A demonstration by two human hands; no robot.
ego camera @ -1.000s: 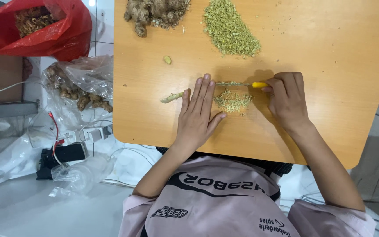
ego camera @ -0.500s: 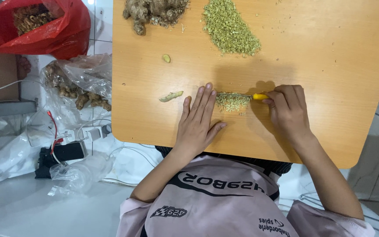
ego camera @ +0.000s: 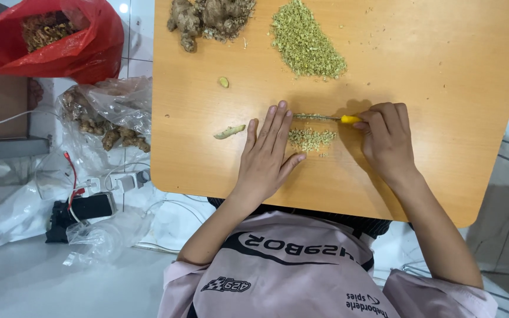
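My right hand (ego camera: 387,139) grips a knife with a yellow handle (ego camera: 349,119); its thin blade (ego camera: 313,117) lies flat along the wooden table (ego camera: 443,70). My left hand (ego camera: 268,152) rests flat, fingers together, with the fingertips on the blade's tip. A small heap of chopped ginger (ego camera: 311,139) sits just below the blade, between my two hands. A ginger sliver (ego camera: 229,132) lies left of my left hand.
A big pile of chopped ginger (ego camera: 307,44) and whole ginger roots (ego camera: 207,17) lie at the far edge, with a small piece (ego camera: 223,82) near them. On the floor to the left: a red bag (ego camera: 54,38), a clear bag of ginger (ego camera: 107,121), cables and a black device (ego camera: 81,209).
The knife moved up off the small chopped heap to its far side. My left hand stayed flat, its fingertips now on the blade's tip.
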